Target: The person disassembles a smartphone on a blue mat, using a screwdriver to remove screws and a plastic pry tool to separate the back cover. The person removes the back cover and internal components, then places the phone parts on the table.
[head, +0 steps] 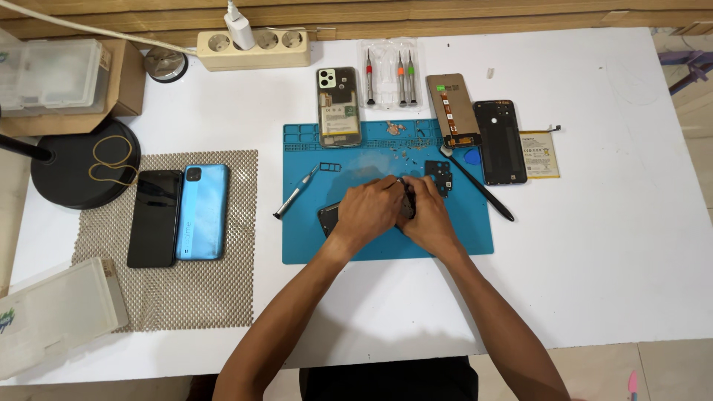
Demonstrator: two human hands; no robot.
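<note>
Both hands meet on the blue silicone mat (312,245), over a dark phone (329,217) lying flat near its middle. The left hand (369,210) covers most of the phone, fingers curled down on it; the right hand (427,215) pinches a small dark part (408,200) at the phone's right end. Left of the mat, a woven mesh pad (193,289) carries a black phone (154,217) and a glossy light-blue phone (202,212) side by side. At the mat's far edge lies an opened phone (339,107); beyond it, a clear case (390,74) holds slim screwdrivers.
</note>
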